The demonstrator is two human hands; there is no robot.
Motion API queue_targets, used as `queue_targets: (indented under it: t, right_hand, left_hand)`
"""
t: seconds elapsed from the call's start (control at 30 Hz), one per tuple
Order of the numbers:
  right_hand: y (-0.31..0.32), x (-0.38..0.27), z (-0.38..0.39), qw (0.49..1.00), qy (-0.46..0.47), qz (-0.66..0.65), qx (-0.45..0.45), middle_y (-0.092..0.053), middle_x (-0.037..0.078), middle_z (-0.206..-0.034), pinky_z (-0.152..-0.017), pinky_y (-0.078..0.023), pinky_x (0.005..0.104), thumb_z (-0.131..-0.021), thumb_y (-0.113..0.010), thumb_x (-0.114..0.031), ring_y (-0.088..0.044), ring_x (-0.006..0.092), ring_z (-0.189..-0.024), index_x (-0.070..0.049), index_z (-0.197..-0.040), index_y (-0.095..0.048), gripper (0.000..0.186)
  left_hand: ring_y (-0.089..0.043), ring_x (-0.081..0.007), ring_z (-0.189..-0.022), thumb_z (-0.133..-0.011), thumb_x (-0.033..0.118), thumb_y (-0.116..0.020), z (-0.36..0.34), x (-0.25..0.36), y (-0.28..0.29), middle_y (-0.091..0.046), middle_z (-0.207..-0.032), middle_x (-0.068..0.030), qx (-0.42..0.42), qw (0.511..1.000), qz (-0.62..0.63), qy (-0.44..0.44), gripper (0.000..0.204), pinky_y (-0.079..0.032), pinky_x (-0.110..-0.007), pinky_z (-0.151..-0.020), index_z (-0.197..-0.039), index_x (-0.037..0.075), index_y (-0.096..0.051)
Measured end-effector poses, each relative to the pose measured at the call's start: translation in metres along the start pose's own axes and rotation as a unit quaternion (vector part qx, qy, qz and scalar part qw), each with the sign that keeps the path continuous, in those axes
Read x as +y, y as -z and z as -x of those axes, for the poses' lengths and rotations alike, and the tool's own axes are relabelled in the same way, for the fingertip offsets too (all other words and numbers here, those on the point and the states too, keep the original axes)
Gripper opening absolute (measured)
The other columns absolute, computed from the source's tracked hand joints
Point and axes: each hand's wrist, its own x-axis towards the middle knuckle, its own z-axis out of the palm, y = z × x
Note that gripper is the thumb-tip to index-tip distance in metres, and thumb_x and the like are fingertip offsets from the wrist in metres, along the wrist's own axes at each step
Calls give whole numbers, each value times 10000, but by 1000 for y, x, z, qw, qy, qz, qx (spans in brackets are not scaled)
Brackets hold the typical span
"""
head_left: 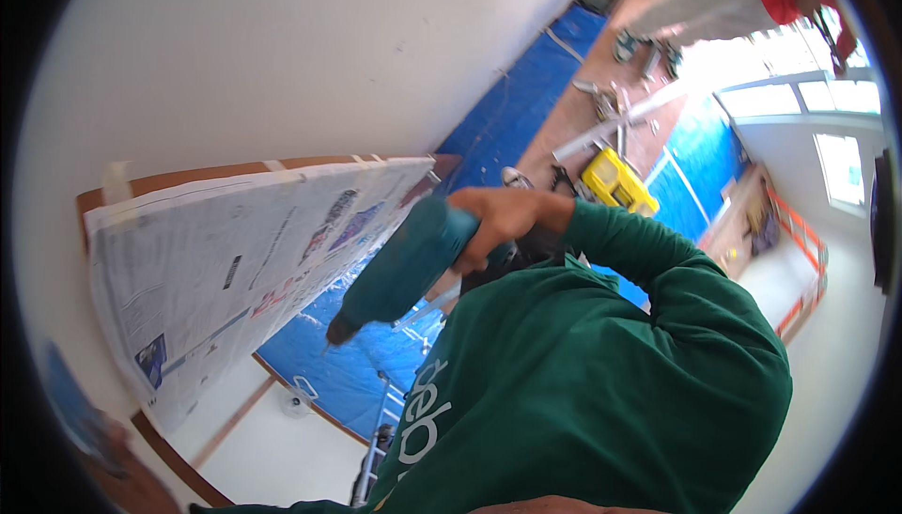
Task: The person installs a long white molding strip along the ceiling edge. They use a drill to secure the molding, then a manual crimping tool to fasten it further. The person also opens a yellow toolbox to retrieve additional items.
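Observation:
My right hand (498, 223) is wrapped round a teal power drill (404, 260), held in front of my green-sleeved body. The drill's dark nose and thin bit point down and to the left, apart from the wall. Beside the drill on the left, a brown-edged panel (188, 182) covered with newspaper (254, 251) stands out from the white wall, with strips of masking tape along its top edge. At the lower left rim, my left hand (127, 472) is closed round a blue, flat-looking object (73, 401). Blur hides what kind of object it is.
Blue sheeting (498, 119) and brown boards cover the floor. A yellow case (620, 180) lies near my feet, with scattered tools and metal strips beyond. A ladder (381, 420) stands below. Another person (723, 7) is at the top right; an orange frame (808, 241) is at right.

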Motion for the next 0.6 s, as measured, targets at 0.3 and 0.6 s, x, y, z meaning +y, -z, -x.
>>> queue_targets:
  t: [0.3, 0.6]
  right_hand:
    - [-27, 154, 141, 838, 81, -286, 456, -702, 95, -998, -644, -600, 361, -915, -708, -133, -674, 183, -707, 15, -1185, -664, 311]
    - [46, 292, 163, 521, 372, -489, 593, -685, 118, -1032, -930, -577, 502, -995, -697, -185, -715, 254, -901, -5, -1201, -594, 292]
  left_hand:
    - [-654, -214, -942, -840, 379, -881, 69, 35, -197, -655, -972, -106, -571, 772, 275, -46, 777, -516, -372, -863, -1446, 26, -547]
    - [-722, -218, -716, -960, 538, -769, 237, 92, -441, -760, -1079, -192, -717, 635, 286, -6, 772, -583, -357, -662, -1462, 5, -524]
